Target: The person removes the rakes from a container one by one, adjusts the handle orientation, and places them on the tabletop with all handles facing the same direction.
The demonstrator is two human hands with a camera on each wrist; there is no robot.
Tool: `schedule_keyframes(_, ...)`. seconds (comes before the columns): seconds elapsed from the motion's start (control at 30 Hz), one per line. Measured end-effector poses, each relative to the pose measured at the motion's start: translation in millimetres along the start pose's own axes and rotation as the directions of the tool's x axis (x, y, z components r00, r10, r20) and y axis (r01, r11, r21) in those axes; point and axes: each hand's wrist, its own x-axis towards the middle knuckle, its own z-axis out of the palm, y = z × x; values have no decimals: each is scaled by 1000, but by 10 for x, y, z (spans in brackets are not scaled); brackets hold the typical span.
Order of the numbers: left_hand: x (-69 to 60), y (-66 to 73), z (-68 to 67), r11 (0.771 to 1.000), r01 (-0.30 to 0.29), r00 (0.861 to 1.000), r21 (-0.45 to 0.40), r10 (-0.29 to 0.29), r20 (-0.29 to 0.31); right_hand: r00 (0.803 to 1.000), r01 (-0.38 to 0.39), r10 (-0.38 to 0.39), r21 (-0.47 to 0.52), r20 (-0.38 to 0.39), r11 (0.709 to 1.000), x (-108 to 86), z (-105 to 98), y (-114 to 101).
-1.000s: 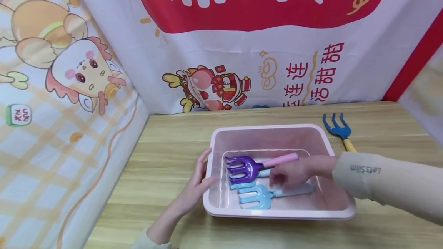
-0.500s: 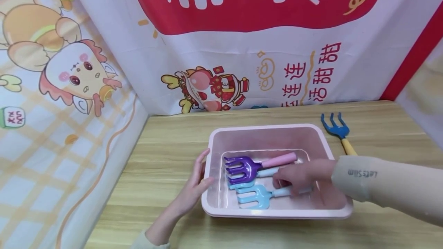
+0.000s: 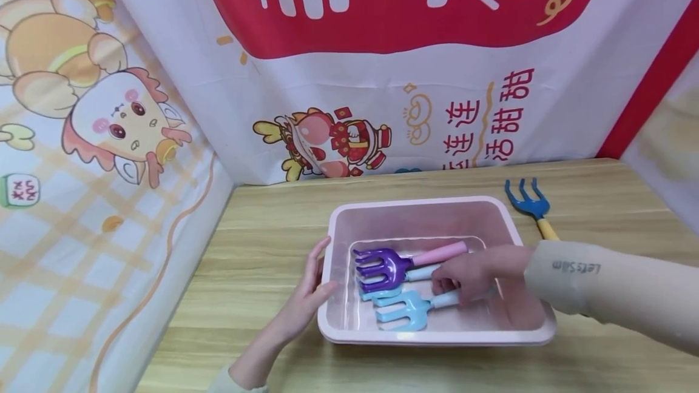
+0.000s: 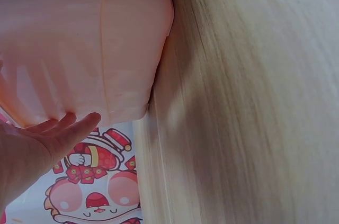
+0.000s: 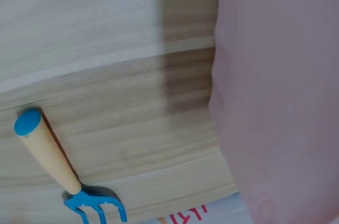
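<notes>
Nearest, the left hand [image 3: 303,302] is resting against the left wall of the pink tub [image 3: 437,337], its fingers extended along the outside and its thumb at the rim, gripping nothing and apparently steadying the tub; inside, toward the near wall, a pale-blue rake [image 3: 416,317] is lying with its tines pointing left; the right hand [image 3: 466,272] is reaching in over that rake's handle with fingers curling downward, though whether they are gripping it or merely touching it I cannot tell.

Just beyond, a second pale-blue rake [image 3: 423,273] is lying partly under a purple rake [image 3: 389,265] with a pink handle; the step in hand seems to be handling the pale-blue rake inside the tub, either laying it down or taking it up; the next move, I judge, is calling for a light touch on the handle, keeping the tines from catching, while the left hand is bracing the tub.

Farther off, a blue-headed rake [image 3: 535,206] with a wooden handle is lying on the table [image 3: 251,241], outside the tub on its right; behind everything, a printed cloth [image 3: 327,87] is hanging.
</notes>
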Motion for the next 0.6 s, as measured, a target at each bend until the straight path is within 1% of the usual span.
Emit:
schedule_keyframes(0.1,-5,10,14,1000,4,1000,3,-4,-2,1000,2,-2,0,7,1000,-52,-49,-11)
schedule_keyframes(0.2,-5,10,4,1000,-4,1000,3,4,-3,1000,-16,16,-2,-2,1000,-114,-136,-73)
schedule_keyframes(0.27,-5,4,-1,1000,-7,1000,-1,7,-1,1000,-24,24,13,-1,1000,-152,-195,-103)
schedule_keyframes(0.33,-5,-6,-6,1000,-6,1000,-11,6,8,1000,-25,25,13,-5,1000,-202,-263,-128)
schedule_keyframes(0.43,-10,-18,-13,1000,5,1000,-25,-5,20,1000,2,-2,14,-13,1000,-306,-388,-162)
schedule_keyframes(0.6,-7,-10,-21,1000,12,1000,-19,-11,15,997,52,-55,-48,-60,997,-494,-608,-220)
